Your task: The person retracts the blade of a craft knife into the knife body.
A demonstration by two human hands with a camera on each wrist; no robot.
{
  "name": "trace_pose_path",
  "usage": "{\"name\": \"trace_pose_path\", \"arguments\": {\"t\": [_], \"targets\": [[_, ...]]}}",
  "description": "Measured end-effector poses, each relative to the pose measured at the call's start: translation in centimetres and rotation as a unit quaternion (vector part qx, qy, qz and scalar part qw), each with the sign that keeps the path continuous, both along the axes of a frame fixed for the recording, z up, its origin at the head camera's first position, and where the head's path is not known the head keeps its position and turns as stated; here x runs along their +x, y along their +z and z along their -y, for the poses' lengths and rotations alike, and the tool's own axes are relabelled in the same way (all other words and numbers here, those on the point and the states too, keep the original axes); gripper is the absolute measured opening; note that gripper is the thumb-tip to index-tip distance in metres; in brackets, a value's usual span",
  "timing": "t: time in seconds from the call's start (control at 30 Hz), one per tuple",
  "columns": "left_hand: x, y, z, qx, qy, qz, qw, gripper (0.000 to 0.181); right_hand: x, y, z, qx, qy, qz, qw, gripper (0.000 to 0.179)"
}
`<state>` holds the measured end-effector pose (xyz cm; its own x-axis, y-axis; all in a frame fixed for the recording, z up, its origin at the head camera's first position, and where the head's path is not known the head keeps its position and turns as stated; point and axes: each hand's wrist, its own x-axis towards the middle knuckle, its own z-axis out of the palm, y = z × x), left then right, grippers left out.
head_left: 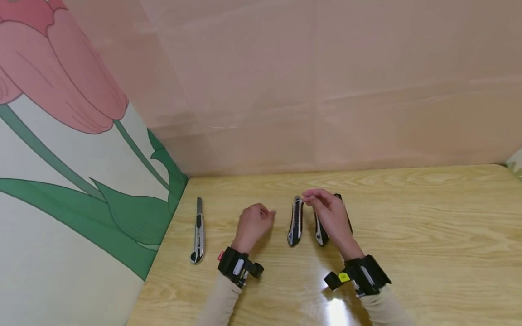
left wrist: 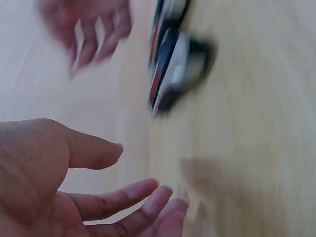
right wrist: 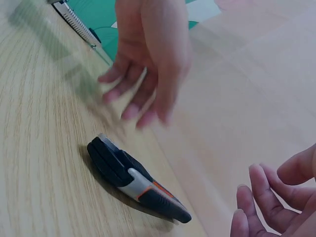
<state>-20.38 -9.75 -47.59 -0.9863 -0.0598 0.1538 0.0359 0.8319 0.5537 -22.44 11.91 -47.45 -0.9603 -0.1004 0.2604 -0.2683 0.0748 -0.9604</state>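
My left hand (head_left: 253,227) hovers over the table, fingers loosely bent, holding nothing. Between its thumb and fingers (left wrist: 133,192) there is a gap in the left wrist view. To its left lies a silver snap-off utility knife (head_left: 198,239) with its blade slid out. A black-and-silver utility knife (head_left: 295,222) lies between the two hands. Above two more utility knives is my right hand (head_left: 332,217), which partly hides both the nearer one (head_left: 321,232) and the farther one (head_left: 338,196). Its relaxed fingers (right wrist: 274,207) grip nothing. Orange trim shows on a black knife (right wrist: 143,185) in the right wrist view.
A wood-grain table (head_left: 428,235) carries the knives. Behind it rises a pinkish-beige backdrop (head_left: 326,90), and at the left stands a panel with a tulip picture (head_left: 61,81). Each wrist wears a black camera band (head_left: 234,266).
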Motion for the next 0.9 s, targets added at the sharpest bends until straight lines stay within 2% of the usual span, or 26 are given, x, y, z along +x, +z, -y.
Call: {"name": "trace_pose_path", "arguments": {"t": [0.1, 0.23, 0.33, 0.47, 0.5, 0.6, 0.73, 0.83, 0.9], "targets": [[0.3, 0.6, 3.0, -0.006, 0.038, -0.016, 0.9991, 0.027, 0.6, 1.0, 0.0, 0.014, 0.0, 0.007, 0.9999, 0.02], [0.9, 0.9, 6.8, -0.033, 0.111, -0.042, 0.9924, 0.033, 1.3, 1.9, -0.1, 0.023, -0.004, 0.014, 0.9996, 0.017], [1.4, 0.9, 9.5, -0.065, 0.164, -0.062, 0.9824, 0.038, 1.5, 2.2, -0.1, 0.03, -0.011, 0.014, 0.9994, 0.014], [2.0, 0.6, 12.2, -0.12, 0.215, -0.074, 0.9665, 0.045, 1.4, 1.9, -0.1, 0.037, -0.009, 0.01, 0.9992, 0.014], [2.2, 0.5, 12.7, -0.131, 0.223, -0.072, 0.9632, 0.046, 1.4, 1.9, -0.1, 0.036, -0.003, 0.011, 0.9993, 0.014], [2.6, 0.0, 13.5, -0.155, 0.237, -0.051, 0.9577, 0.047, 0.2, -0.2, 0.0, 0.021, 0.016, -0.009, 0.9996, 0.016], [3.1, -0.7, 13.5, -0.134, 0.246, 0.001, 0.9599, 0.047, -1.0, -2.3, 0.4, -0.003, 0.039, -0.029, 0.9988, 0.019], [3.3, -0.9, 13.3, -0.113, 0.251, 0.023, 0.9611, 0.043, -0.6, -1.5, 0.6, -0.001, 0.05, -0.017, 0.9986, 0.018], [3.2, -1.0, 13.4, -0.104, 0.25, 0.021, 0.9624, 0.037, -0.3, -0.8, 0.6, -0.004, 0.059, -0.006, 0.9982, 0.017]]}}
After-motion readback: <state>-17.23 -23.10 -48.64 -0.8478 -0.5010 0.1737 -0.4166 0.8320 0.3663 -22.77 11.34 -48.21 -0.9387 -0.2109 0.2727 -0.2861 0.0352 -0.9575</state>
